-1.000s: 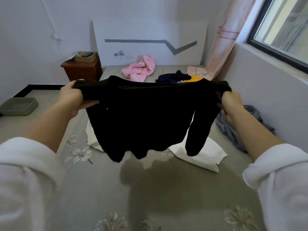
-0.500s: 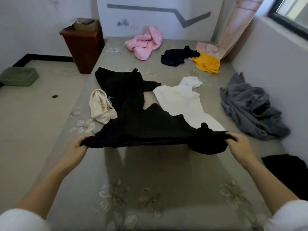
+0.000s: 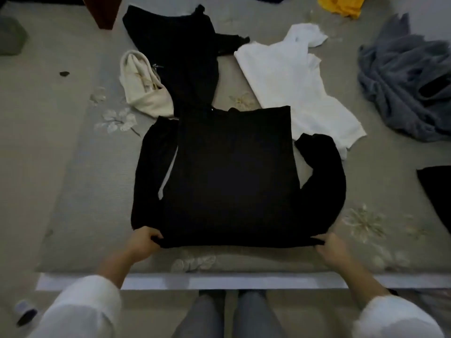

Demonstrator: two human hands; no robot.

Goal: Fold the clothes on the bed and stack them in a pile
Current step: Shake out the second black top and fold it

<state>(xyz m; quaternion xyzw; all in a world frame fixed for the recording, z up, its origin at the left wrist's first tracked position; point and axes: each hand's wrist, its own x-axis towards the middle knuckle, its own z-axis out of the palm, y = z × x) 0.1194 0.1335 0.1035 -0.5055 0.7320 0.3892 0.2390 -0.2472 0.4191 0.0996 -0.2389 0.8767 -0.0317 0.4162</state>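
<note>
**Black sweater spread flat, both near corners held**

The black sweater [image 3: 231, 176] lies flat on the bed [image 3: 73, 191] in the middle of the frame, its body forming a rough rectangle. One sleeve runs down its left side, and the other bends in a curve at its right. Its near edge sits just above the bed's lower border.

The left hand [image 3: 142, 242] is at the lower left corner of the sweater. Its fingers [image 3: 152, 236] are curled together over the cloth and clamp that corner. The right hand [image 3: 333, 247] is at the lower right corner, where its fingertips [image 3: 319, 241] pinch a small peak of fabric. The whole garment therefore stretches up the frame from the fingers, with only its near edge in their grasp. Both forearms come from white sleeves at the bottom of the frame.

The sweater's upper right corner overlaps a white shirt [image 3: 292, 76], which spreads toward the upper right. Its upper left edge meets another black garment [image 3: 185, 52] that reaches toward the top of the frame. A crumpled cream garment [image 3: 144, 84] lies just left of that one.

A rumpled grey garment [image 3: 402, 79] lies well apart at the right edge. A yellow garment [image 3: 341, 6] shows at the top right. A dark piece of cloth [image 3: 436, 191] enters from the right edge, lower down.
</note>
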